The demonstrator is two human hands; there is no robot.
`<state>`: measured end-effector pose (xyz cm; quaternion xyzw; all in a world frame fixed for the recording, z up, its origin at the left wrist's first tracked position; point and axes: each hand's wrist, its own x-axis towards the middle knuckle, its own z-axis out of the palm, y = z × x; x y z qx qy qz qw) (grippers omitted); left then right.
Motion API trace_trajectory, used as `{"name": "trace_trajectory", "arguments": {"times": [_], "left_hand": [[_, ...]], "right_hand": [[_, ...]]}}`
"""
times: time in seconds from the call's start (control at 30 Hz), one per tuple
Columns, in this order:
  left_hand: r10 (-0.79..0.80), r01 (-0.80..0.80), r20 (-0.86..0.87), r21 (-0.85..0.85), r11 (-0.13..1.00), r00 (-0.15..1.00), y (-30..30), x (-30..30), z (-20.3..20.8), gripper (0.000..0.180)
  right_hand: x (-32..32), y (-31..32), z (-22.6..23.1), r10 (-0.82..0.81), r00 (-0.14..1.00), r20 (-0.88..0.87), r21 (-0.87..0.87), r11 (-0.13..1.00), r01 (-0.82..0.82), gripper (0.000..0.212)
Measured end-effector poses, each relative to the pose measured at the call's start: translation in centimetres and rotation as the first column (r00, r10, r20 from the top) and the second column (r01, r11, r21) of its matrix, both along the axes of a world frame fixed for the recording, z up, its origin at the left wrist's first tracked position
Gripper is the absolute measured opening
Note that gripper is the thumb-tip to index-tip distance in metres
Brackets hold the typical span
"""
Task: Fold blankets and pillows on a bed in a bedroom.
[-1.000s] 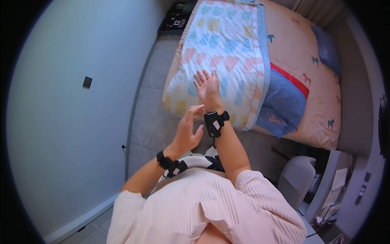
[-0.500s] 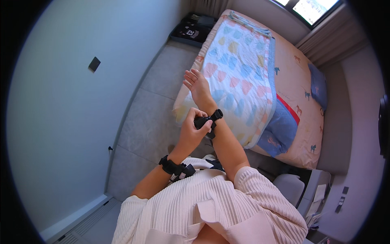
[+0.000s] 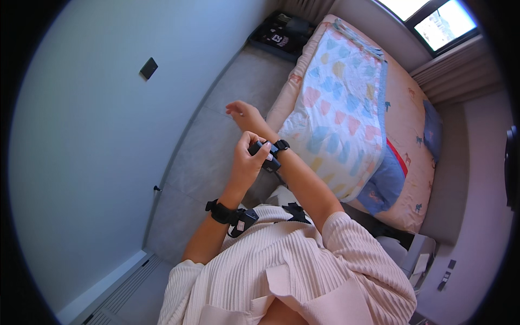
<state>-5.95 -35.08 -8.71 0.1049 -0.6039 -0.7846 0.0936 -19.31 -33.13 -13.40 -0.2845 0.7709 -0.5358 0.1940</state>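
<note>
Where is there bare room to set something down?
Grey tiled floor between the pale wall and peach bed; horse-printed sheet between the white patterned quilt and blue cushion. Crowded: where the quilt meets the red-edged blue pillow, and the right wrist, where the left hand grips a black boxy device.

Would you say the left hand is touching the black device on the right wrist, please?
Touching; the head view shows the left hand gripping the black device, thumb over it.

Left hand (image 3: 247,161) on black device (image 3: 272,164) by right hand (image 3: 246,115)
</note>
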Motion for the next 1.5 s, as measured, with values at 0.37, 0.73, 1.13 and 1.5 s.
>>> {"name": "trace_trajectory", "arguments": {"times": [0.37,0.73,1.13,1.5], "left_hand": [[0.158,-0.137,0.064,-0.247,0.959,0.985,-4.8,-4.7,2.0,0.021],[0.089,0.048,0.059,-0.991,0.125,0.994,-8.9,-16.9,7.1,0.031],[-0.191,0.353,0.337,-0.934,0.056,0.922,-16.3,-30.6,-3.3,0.023],[-0.534,0.519,0.43,-0.855,0.019,0.728,-26.5,-39.8,-1.5,0.024]], "right_hand": [[-5.8,-7.6,2.7,0.548,0.565,0.617,-0.785,0.486,0.384,0.041],[-13.9,-12.8,-0.5,0.211,0.972,-0.107,0.129,0.972,-0.197,0.024],[-21.9,-13.1,-5.4,0.365,0.924,0.111,0.53,0.765,-0.366,0.03],[-28.9,-20.9,-7.0,0.152,0.965,0.216,0.494,0.835,-0.242,0.037]]}}
